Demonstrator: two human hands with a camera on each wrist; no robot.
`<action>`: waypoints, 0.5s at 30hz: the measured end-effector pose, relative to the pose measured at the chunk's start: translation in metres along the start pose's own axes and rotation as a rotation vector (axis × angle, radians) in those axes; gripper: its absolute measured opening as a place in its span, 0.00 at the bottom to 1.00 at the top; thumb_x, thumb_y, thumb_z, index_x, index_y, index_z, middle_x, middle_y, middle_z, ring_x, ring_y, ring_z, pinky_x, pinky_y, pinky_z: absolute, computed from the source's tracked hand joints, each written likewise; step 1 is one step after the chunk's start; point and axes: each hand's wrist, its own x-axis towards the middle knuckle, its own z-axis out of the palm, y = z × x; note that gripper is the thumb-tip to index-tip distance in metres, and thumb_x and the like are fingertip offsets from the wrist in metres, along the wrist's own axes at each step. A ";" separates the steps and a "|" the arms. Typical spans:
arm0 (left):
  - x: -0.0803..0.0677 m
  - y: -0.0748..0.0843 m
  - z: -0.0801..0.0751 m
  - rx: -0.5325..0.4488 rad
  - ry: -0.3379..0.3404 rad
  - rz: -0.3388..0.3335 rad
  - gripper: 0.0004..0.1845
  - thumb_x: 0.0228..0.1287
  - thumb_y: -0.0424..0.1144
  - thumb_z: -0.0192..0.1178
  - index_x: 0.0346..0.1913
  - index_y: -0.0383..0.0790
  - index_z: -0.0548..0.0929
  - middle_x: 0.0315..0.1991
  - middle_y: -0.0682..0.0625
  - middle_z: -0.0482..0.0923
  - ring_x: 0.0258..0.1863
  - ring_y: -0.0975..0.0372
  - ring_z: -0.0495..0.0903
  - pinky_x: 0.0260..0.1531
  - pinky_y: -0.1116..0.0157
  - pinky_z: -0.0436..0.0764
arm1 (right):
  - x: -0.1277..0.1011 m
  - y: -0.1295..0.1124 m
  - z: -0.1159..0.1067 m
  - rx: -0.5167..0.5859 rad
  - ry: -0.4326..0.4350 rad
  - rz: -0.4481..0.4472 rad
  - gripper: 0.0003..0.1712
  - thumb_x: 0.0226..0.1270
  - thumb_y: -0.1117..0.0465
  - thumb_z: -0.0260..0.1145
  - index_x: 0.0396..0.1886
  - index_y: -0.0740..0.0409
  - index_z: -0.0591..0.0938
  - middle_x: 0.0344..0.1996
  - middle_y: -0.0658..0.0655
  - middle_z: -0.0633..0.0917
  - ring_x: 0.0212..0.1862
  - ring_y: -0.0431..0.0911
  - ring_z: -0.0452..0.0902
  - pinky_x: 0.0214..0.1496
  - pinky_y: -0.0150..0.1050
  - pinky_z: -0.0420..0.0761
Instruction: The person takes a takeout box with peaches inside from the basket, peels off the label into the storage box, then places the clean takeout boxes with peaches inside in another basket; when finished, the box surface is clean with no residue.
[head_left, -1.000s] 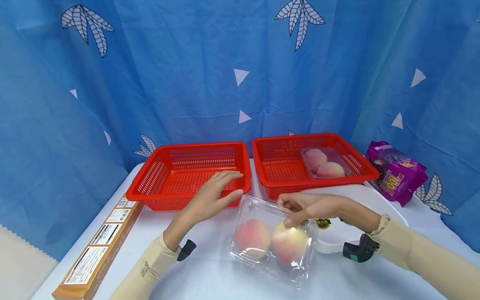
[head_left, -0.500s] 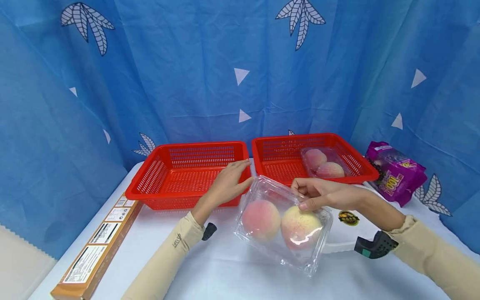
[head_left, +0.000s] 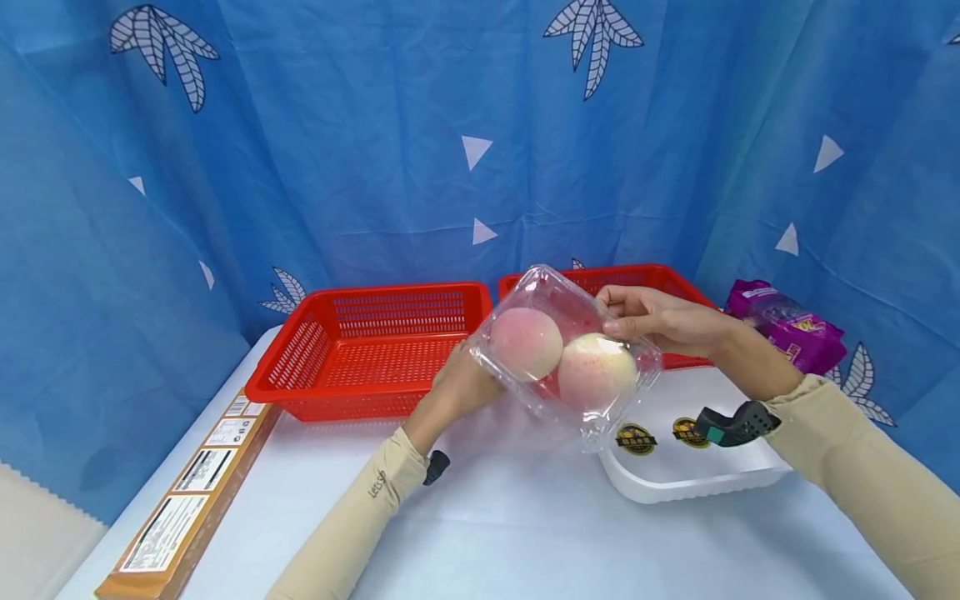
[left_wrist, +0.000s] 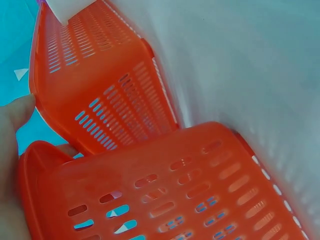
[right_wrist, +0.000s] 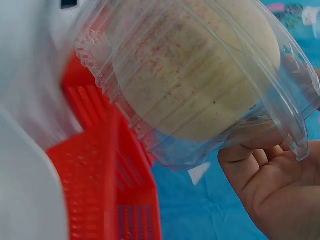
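Note:
My right hand [head_left: 667, 321] pinches the upper right edge of a clear plastic fruit box [head_left: 542, 285], held up and tilted in the air. Inside sit two peaches, a pink one [head_left: 525, 343] and a paler one [head_left: 597, 372]. The box overlaps the right red basket [head_left: 633, 273] in the head view. At the front corner of the left red basket [head_left: 375, 400] is my left hand [head_left: 459, 385], its fingertips partly hidden behind the box. In the left wrist view that thumb [left_wrist: 22, 107] lies at the right basket's rim, and a fingertip shows beyond the left basket's corner.
A white tub [head_left: 693, 487] with dark round labels stands at the right, below my right forearm. Behind it is a purple bag [head_left: 787, 329]. A long orange-brown box [head_left: 187, 500] lies along the table's left side. Blue curtain [head_left: 390, 150] surrounds the table.
My right hand has lifted the peach box up and forward, over the right basket, uncovering more of the white tub. My left hand has moved right, to the corner between the two baskets.

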 end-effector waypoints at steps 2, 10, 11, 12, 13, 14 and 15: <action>0.002 0.000 0.001 0.014 -0.003 -0.002 0.34 0.61 0.53 0.62 0.70 0.54 0.66 0.64 0.53 0.72 0.63 0.54 0.68 0.62 0.50 0.68 | 0.002 -0.003 -0.008 0.015 0.037 0.001 0.07 0.72 0.69 0.51 0.45 0.55 0.68 0.39 0.53 0.80 0.42 0.45 0.78 0.39 0.38 0.84; 0.002 0.002 0.001 0.093 -0.111 -0.088 0.37 0.64 0.64 0.51 0.72 0.53 0.63 0.71 0.51 0.64 0.71 0.47 0.57 0.69 0.44 0.54 | 0.016 -0.003 -0.036 0.031 0.212 0.094 0.05 0.75 0.64 0.49 0.47 0.55 0.69 0.38 0.53 0.80 0.39 0.44 0.80 0.39 0.37 0.84; 0.002 0.002 0.000 0.097 -0.112 -0.087 0.37 0.64 0.65 0.50 0.72 0.51 0.64 0.71 0.51 0.63 0.71 0.46 0.57 0.69 0.44 0.54 | 0.019 -0.001 -0.039 0.032 0.233 0.114 0.05 0.75 0.64 0.49 0.46 0.55 0.69 0.37 0.53 0.80 0.38 0.44 0.80 0.38 0.36 0.84; 0.002 0.003 0.000 0.101 -0.114 -0.086 0.38 0.64 0.65 0.49 0.72 0.51 0.64 0.71 0.51 0.63 0.71 0.46 0.57 0.69 0.44 0.54 | 0.021 0.000 -0.042 0.036 0.257 0.130 0.05 0.75 0.63 0.48 0.46 0.56 0.68 0.37 0.53 0.80 0.37 0.44 0.81 0.37 0.36 0.83; 0.002 0.003 0.000 0.100 -0.114 -0.085 0.38 0.64 0.66 0.49 0.72 0.50 0.64 0.71 0.50 0.63 0.71 0.45 0.57 0.69 0.44 0.54 | 0.023 0.002 -0.045 0.045 0.285 0.148 0.04 0.75 0.63 0.48 0.45 0.56 0.68 0.35 0.53 0.80 0.35 0.44 0.81 0.36 0.35 0.83; 0.002 0.003 0.000 0.099 -0.115 -0.083 0.38 0.64 0.66 0.49 0.72 0.50 0.64 0.71 0.50 0.62 0.71 0.45 0.57 0.69 0.44 0.54 | 0.026 0.005 -0.048 0.057 0.307 0.159 0.03 0.75 0.63 0.48 0.44 0.57 0.68 0.34 0.53 0.80 0.34 0.44 0.81 0.35 0.34 0.83; 0.001 0.003 0.000 0.097 -0.116 -0.080 0.38 0.64 0.66 0.49 0.72 0.49 0.64 0.71 0.50 0.62 0.71 0.44 0.57 0.69 0.44 0.54 | 0.028 0.007 -0.050 0.075 0.332 0.170 0.03 0.75 0.63 0.49 0.43 0.57 0.68 0.33 0.53 0.80 0.32 0.43 0.81 0.33 0.34 0.83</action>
